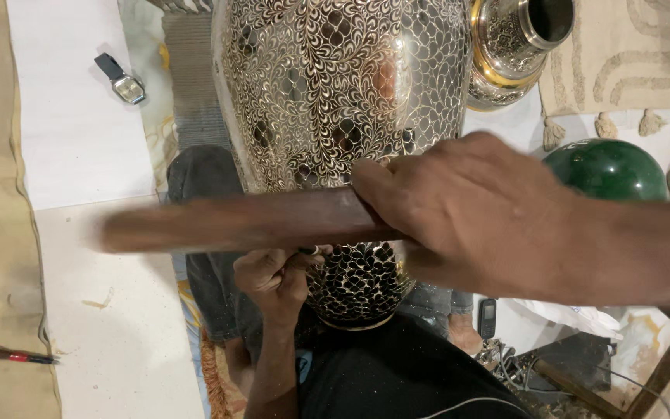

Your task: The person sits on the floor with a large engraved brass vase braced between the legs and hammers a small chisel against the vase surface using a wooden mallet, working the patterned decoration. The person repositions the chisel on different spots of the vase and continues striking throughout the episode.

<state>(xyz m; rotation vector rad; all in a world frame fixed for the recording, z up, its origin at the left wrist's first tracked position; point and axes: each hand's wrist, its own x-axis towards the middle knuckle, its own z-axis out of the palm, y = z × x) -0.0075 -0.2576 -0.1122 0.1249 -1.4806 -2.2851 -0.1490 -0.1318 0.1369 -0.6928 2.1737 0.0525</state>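
Across the middle of the head view, your right hand point(474, 209) gripped a dark wooden stick point(242, 221), fingers wrapped tight around its right end. The stick lay almost level, its free end pointing left and blurred in the frame. It crossed in front of the large engraved metal vase point(343, 85), which lay between your legs with its narrow foot toward you and its wide body running up out of the view.

Below the stick, your left hand point(273, 279) was pressed against the lower part of the vase, fingers pinched shut on a small tool point(308, 251) whose tip met the patterned surface. How much of the tool was held could not be told, since the stick covered part of it.

Beside the large vase, upper right, stood a second, smaller metal vase point(517, 46) with a golden band. A green round object point(606, 167) lay just behind your right wrist. On the white floor point(87, 140) at upper left lay a wristwatch point(122, 80), well apart from the vase. At lower left lay a red-handled tool point(25, 356). A dark mobile phone point(487, 316) lay near your right knee.
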